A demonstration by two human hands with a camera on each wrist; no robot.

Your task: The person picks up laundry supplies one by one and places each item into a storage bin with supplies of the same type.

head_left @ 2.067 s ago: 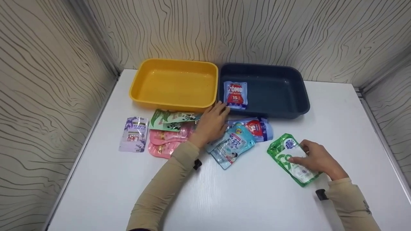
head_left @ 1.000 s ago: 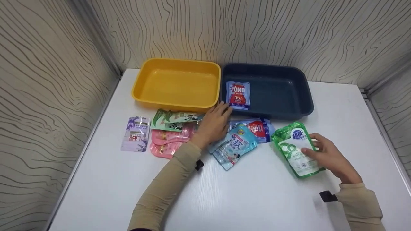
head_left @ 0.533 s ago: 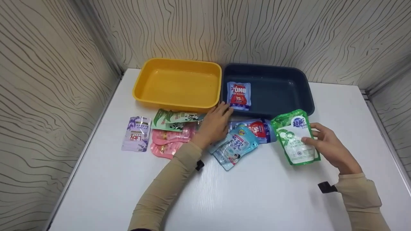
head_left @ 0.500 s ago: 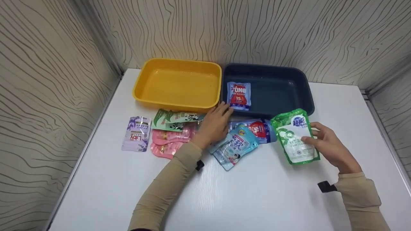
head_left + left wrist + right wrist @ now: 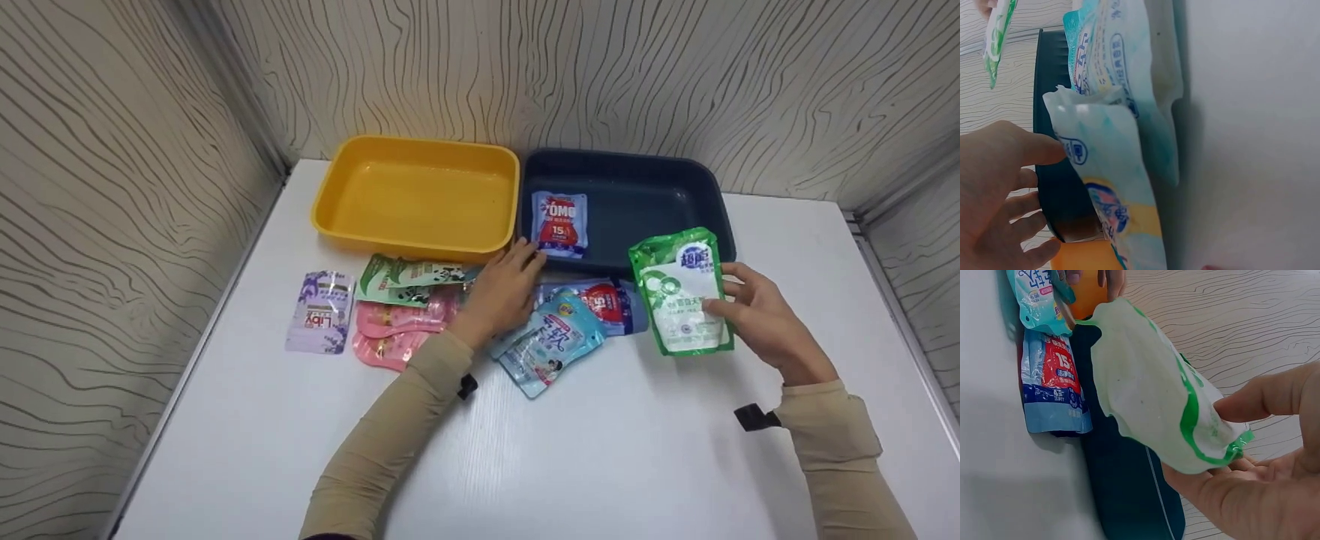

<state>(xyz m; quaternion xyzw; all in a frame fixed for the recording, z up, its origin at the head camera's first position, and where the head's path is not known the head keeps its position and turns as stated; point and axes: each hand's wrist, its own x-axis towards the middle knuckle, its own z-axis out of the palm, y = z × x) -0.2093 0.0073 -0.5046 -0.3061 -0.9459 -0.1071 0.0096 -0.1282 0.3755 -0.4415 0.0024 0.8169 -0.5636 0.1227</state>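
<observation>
My right hand [image 5: 739,307] grips a green and white pouch [image 5: 681,296] by its right edge, thumb on the front, and holds it upright above the table, overlapping the near right rim of the dark blue tray [image 5: 660,191]. In the right wrist view the green pouch [image 5: 1145,394] hangs over that tray [image 5: 1123,495]. My left hand [image 5: 501,289] rests flat with straight fingers on a heap of pouches, fingertips near the two trays' front edges. In the left wrist view its thumb [image 5: 1027,149] touches a light blue pouch [image 5: 1123,112].
A blue and red OMO pouch [image 5: 559,223] lies in the blue tray. The yellow tray [image 5: 412,191] stands left of it. On the white table lie a light blue pouch [image 5: 551,341], a blue-red pouch [image 5: 609,304], pink pouches [image 5: 390,330], a green panda pouch [image 5: 401,279] and a purple pouch [image 5: 320,311].
My right hand has lifted the green pouch off the table, turned it upright and carried it away from me to the blue tray's near rim. The left hand has stayed put.
</observation>
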